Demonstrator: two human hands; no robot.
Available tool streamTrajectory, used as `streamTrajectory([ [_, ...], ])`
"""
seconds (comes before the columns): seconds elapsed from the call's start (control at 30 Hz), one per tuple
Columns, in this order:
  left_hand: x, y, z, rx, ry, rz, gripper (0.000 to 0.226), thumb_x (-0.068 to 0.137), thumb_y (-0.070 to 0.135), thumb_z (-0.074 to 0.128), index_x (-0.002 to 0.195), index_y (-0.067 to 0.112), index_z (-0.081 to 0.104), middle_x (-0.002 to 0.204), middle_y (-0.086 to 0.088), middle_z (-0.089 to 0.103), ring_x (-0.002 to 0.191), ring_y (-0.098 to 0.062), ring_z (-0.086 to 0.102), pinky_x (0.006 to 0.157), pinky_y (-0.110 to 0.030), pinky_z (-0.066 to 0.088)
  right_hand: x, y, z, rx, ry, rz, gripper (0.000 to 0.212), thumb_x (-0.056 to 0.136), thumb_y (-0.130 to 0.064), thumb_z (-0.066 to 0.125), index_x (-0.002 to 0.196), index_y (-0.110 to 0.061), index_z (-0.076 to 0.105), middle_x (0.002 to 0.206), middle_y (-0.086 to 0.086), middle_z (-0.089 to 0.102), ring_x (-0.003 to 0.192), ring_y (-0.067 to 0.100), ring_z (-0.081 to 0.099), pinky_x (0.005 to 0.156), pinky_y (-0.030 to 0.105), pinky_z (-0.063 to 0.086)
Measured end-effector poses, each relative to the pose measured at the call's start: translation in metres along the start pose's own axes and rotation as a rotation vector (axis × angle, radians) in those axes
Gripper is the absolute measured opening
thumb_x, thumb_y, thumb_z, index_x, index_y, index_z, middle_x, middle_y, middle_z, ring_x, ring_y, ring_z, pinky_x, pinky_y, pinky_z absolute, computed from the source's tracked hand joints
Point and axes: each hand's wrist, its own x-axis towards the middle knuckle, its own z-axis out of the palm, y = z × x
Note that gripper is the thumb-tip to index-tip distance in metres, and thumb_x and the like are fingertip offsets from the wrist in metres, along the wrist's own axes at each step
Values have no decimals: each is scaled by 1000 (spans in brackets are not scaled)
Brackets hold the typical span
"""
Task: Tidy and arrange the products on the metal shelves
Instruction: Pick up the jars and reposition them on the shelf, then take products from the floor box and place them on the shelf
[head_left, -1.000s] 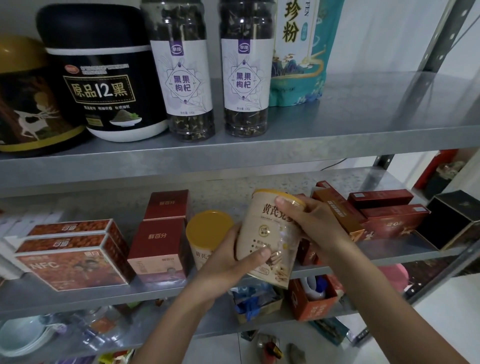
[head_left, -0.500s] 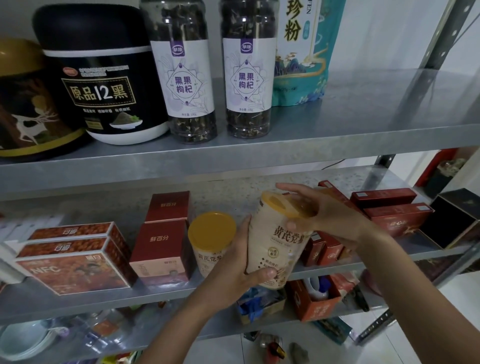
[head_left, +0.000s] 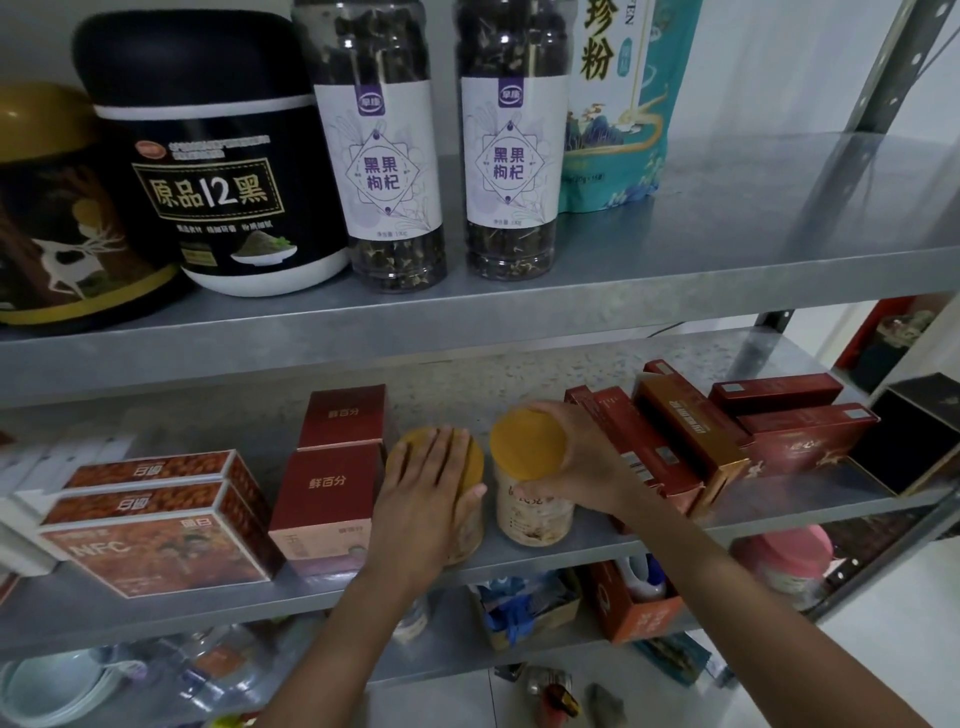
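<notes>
So the left hand (head_left: 426, 499) lay flat, fingers straight, on the left can (head_left: 472, 462)'s yellow lid. Just beside it stood the right can (head_left: 532, 512), both on the middle shelf (head_left: 545, 564), with the right hand (head_left: 592, 467) curled round its top. They looked like light, stiff, smooth tubs, so I'd grab the body, not the lid. Left label was hidden, right one blurry.

A single head-worn wide-angle camera, close in and facing forward and down. The middle shelf (head_left: 519, 566) sits at centre, the top shelf (head_left: 753, 223) spans toward 12 o'clock, and a lower shelf (head_left: 447, 654) and floor (head_left: 872, 623) show toward 6.
</notes>
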Motion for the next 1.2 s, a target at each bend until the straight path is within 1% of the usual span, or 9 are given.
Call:
streamTrajectory([
  [0.27, 5, 10, -4, 3, -46, -55, 78, 102, 54, 5, 132, 6, 58, 132, -16, 60, 122, -31, 58, 100, -51, 48, 1, 15, 12, -118, -110, -14, 98, 69, -39, 85, 147, -33, 26, 157, -6, 12, 144, 17, 14, 111, 33, 20],
  [0.43, 13, 36, -9, -19, 85, 45, 71, 100, 56, 15, 145, 8, 42, 153, -16, 36, 141, -30, 34, 110, -51, 29, -11, 30, -3, -450, -135, -54, 101, 79, -46, 75, 154, -29, 9, 162, 2, -4, 149, 24, -5, 120, 42, 3],
  [0.53, 24, 53, -8, 26, 86, 158, 70, 97, 56, 23, 149, 11, 35, 156, -12, 32, 144, -28, 29, 114, -48, 26, -27, 58, 0, -437, 158, -7, 93, 74, -42, 79, 151, -24, 29, 158, 11, 22, 145, 35, 18, 115, 54, 21],
  [0.67, 29, 63, 5, 81, -81, 166, 67, 94, 54, 26, 143, 13, 47, 147, -7, 48, 136, -25, 44, 109, -46, 40, -41, 77, 6, -538, 443, 161, 78, 59, -28, 91, 127, -7, 61, 123, 20, 60, 113, 44, 52, 88, 54, 48],
  [0.77, 30, 62, 7, 83, -142, 140, 63, 91, 47, 28, 137, 13, 54, 141, -6, 54, 130, -23, 52, 103, -45, 47, -44, 82, 11, -649, 535, 133, 74, 50, -24, 95, 118, -9, 68, 106, 17, 67, 99, 40, 55, 75, 48, 52],
  [0.9, 29, 63, 6, 94, -126, 171, 62, 90, 46, 29, 136, 14, 55, 141, -4, 55, 129, -21, 52, 104, -42, 42, -47, 78, 22, -717, 587, 70, 64, 60, -26, 90, 119, -11, 69, 107, 12, 71, 106, 39, 62, 80, 47, 52],
  [1.0, 28, 64, 4, 100, -79, 155, 64, 93, 47, 24, 143, 16, 47, 149, -2, 45, 137, -20, 44, 112, -40, 28, -49, 70, 20, -586, 660, 27, 56, 62, -16, 91, 114, -9, 71, 98, 11, 74, 94, 34, 70, 76, 42, 56],
  [1.1, 28, 62, 2, 96, -119, 201, 66, 98, 51, 10, 156, 20, 7, 161, 3, -2, 150, -15, 1, 117, -36, -7, -49, 63, 3, -254, 739, 79, 44, 77, -14, 81, 119, -9, 67, 104, 12, 72, 96, 31, 69, 80, 42, 57],
  [1.2, 30, 61, -3, 38, -150, 179, 69, 98, 56, 16, 155, 23, -6, 161, 7, -12, 147, -9, -15, 117, -32, -15, -54, 54, -29, 162, 761, 82, 37, 85, -20, 75, 121, -15, 65, 107, 3, 70, 99, 19, 67, 86, 36, 55],
])
